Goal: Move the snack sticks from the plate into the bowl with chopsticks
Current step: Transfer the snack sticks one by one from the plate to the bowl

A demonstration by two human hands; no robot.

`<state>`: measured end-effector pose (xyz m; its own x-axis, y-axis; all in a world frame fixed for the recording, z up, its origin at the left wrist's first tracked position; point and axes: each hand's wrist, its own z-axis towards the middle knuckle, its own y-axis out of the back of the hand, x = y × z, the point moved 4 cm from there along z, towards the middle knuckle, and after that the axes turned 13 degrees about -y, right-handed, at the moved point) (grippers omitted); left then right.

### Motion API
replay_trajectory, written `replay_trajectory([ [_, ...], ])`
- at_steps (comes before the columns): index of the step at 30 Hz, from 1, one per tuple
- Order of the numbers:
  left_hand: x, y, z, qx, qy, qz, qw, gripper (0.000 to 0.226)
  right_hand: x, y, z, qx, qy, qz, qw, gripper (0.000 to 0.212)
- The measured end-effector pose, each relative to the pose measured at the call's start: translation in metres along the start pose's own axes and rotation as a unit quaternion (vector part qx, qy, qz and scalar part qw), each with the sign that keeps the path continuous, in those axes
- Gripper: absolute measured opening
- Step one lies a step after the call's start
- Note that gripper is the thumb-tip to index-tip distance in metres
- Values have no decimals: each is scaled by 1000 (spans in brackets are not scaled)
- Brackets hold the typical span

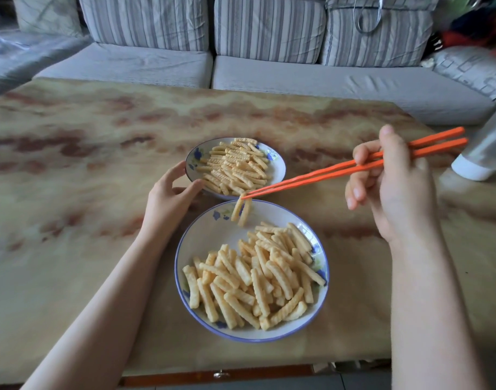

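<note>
two snack sticks (241, 211) hung nearly vertical from the tips of the orange chopsticks (339, 168), pinched by their top ends, over the far rim of the plate (202, 240) & just short of the bowl (279, 167). by the look of them they'd be v. light, dry, rigid & brittle, w/ a crinkle-cut surface that should give some bite against the smooth chopsticks. too hard a squeeze would prob. snap them; too soft & they'd swivel or slip out. held by one end they dangled & could pivot, so a hold nearer the middle, across the ridges, would likely be steadier, 1-2 pcs at a time. the chopstick tips were closed on both pieces, shafts almost parallel. the right hand (393, 190) held the chopsticks toward their back half, fingers curled round them w/ the thumb laid over the top. the rest of the pile (255, 277) lay heaped on the near & right side of the plate, its far left part bare. the bowl, beyond the plate & nearly touching it, already held a fair layer of sticks (235, 164). the left hand (168, 195) gripped the bowl's near left rim, thumb on the edge & fingers curled round the outside, steadying it. both dishes sat on a marbled tan table (72, 164). a grey striped sofa (269, 74) stood behind it, & a pale container (483, 156) w/ a white end lay at the right edge.
</note>
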<state>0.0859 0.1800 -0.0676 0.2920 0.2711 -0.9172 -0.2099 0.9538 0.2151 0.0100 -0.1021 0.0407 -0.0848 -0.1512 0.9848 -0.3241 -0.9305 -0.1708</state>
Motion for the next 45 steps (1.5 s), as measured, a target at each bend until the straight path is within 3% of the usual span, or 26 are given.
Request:
replay_trajectory([
  [7, -2, -1, -1, 0, 4, -5, 1000, 42, -11, -17, -1, 58, -29, -91, 994, 48],
  [20, -3, -1, -1, -2, 4, -6, 1000, 44, -10, -29, -11, 115, -1, -152, 982, 46],
  [26, -2, 0, -1, -1, 2, 1, 1000, 42, -12, -25, -4, 59, -3, -80, 995, 55],
  [30, -1, 0, 0, 1, 2, 2, 1000, 44, -6, -13, 0, -15, 20, -6, 1000, 47],
  [36, -3, -1, -1, -1, -2, 4, 1000, 44, -17, -8, 7, -138, 54, 3, 989, 46],
  [45, -3, -1, -2, -1, 2, -2, 1000, 44, -32, -15, 16, -114, 48, -29, 992, 47],
])
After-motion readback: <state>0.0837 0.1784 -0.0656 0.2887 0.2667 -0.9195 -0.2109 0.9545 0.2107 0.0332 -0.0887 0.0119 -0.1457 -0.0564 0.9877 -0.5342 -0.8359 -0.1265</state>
